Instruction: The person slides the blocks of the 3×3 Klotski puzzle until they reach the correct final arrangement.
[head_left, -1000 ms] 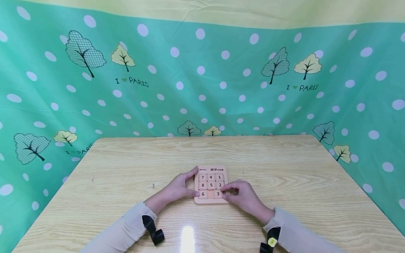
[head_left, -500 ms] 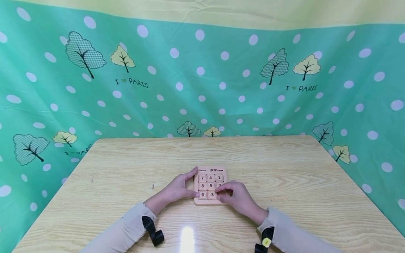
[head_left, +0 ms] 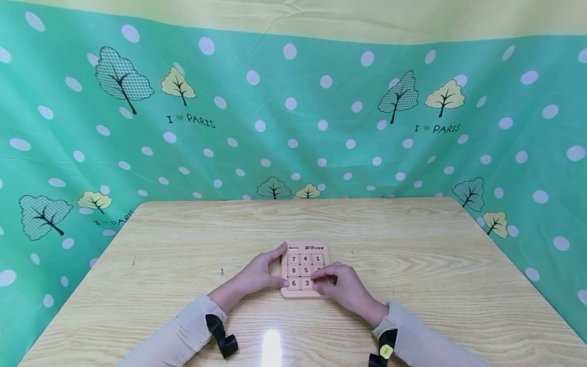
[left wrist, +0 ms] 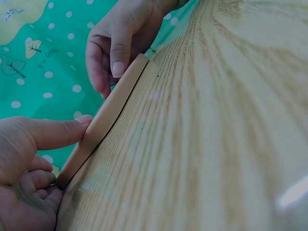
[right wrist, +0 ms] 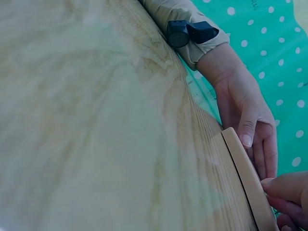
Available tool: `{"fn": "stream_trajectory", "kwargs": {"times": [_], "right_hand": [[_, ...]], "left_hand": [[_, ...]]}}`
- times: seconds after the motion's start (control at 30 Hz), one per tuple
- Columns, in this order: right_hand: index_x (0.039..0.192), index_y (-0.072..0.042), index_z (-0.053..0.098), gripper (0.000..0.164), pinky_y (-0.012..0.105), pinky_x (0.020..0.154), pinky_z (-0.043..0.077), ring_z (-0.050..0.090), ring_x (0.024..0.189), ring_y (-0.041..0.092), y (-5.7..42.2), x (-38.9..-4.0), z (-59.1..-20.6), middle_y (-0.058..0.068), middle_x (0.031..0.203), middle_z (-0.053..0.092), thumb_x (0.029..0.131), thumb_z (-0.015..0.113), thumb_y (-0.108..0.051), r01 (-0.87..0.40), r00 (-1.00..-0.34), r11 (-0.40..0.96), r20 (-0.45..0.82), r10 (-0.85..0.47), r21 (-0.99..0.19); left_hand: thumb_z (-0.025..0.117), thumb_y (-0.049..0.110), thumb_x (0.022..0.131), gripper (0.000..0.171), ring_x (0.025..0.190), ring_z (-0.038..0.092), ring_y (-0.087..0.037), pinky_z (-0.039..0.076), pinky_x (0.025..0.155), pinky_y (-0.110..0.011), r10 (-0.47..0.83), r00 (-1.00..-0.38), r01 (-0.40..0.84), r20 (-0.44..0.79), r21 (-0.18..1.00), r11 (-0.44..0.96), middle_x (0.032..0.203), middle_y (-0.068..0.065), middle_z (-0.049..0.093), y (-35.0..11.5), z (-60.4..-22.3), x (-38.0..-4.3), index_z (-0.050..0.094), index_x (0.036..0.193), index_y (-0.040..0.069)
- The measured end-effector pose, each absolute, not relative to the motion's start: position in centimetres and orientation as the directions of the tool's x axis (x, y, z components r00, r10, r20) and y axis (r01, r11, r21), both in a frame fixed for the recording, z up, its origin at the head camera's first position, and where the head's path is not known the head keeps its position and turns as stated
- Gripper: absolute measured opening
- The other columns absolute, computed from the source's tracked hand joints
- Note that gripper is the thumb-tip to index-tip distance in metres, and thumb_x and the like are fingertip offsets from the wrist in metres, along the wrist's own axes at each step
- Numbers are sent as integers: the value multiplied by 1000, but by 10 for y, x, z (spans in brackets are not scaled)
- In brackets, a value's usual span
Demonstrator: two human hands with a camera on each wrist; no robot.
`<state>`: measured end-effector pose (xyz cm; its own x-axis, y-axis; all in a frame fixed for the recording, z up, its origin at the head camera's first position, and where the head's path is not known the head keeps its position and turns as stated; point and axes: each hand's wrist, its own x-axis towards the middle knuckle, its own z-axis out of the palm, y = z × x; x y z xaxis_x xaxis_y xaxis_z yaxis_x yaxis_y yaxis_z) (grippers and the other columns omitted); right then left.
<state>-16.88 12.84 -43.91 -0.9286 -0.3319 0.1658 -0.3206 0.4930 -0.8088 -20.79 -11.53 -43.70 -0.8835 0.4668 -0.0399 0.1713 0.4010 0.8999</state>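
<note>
A pink number slide puzzle [head_left: 298, 295] lies flat on the wooden table, its numbered tiles in three rows. My left hand [head_left: 258, 271] holds the frame's left side, index finger at the upper left edge and thumb near the 6 tile [head_left: 293, 283]. Thumb and index finger of my right hand [head_left: 345, 288] pinch at the right side of the 3 tile [head_left: 307, 283], in the middle of the bottom row. Those fingers cover the bottom right slot and part of the 2 tile. In the left wrist view the puzzle's side [left wrist: 103, 118] shows edge-on, the tiles out of sight.
The light wooden table [head_left: 206, 229] surrounds the puzzle. Behind it hangs a green dotted curtain [head_left: 229, 117] with printed trees. Black wrist devices sit on the left sleeve [head_left: 222, 334] and right sleeve [head_left: 386, 346]. A light reflection shines near the front.
The 3 tile has slid left from the bottom right into the middle slot, my right hand moving left with it. For the last half second both hands have stayed nearly still.
</note>
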Motion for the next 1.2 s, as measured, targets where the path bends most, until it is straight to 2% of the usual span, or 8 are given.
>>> {"fn": "stream_trajectory", "kwargs": {"times": [0.3,0.57,0.83,1.03,1.2], "right_hand": [[95,-14,74,20,21,61,44,50,71,11,134,-175,-435,-3,83,63,75,77,-15,-296,-935,477,147,-324,-828],[96,-13,74,22,22,65,45,51,74,12,141,-181,-436,-2,86,64,74,77,-10,-276,-948,514,141,-286,-812],[96,-13,74,22,21,62,43,49,71,12,145,-186,-437,-4,82,64,75,77,-10,-273,-954,539,152,-259,-797],[96,-14,74,23,21,62,41,48,70,13,144,-188,-439,-3,90,67,74,78,-9,-237,-967,555,139,-213,-797],[96,-14,74,23,21,62,41,48,70,13,144,-189,-439,-3,88,66,74,78,-9,-222,-971,553,132,-199,-803]], "left_hand": [[81,13,69,96,141,20,-28,14,116,-43,464,-885,168,-43,899,404,153,-12,25,-115,-438,-208,25,147,2],[81,13,69,97,142,18,-28,13,116,-44,465,-884,162,-48,902,400,153,-12,25,-115,-438,-208,25,147,2],[81,13,70,96,142,17,-27,13,116,-43,464,-884,151,-57,905,399,153,-11,26,-114,-437,-208,25,147,3],[81,13,70,96,142,17,-27,13,116,-43,461,-885,150,-60,902,404,153,-11,25,-114,-437,-208,25,147,3],[81,14,70,96,142,17,-27,12,116,-44,460,-886,149,-60,902,406,153,-11,25,-114,-437,-208,25,147,3]]}}
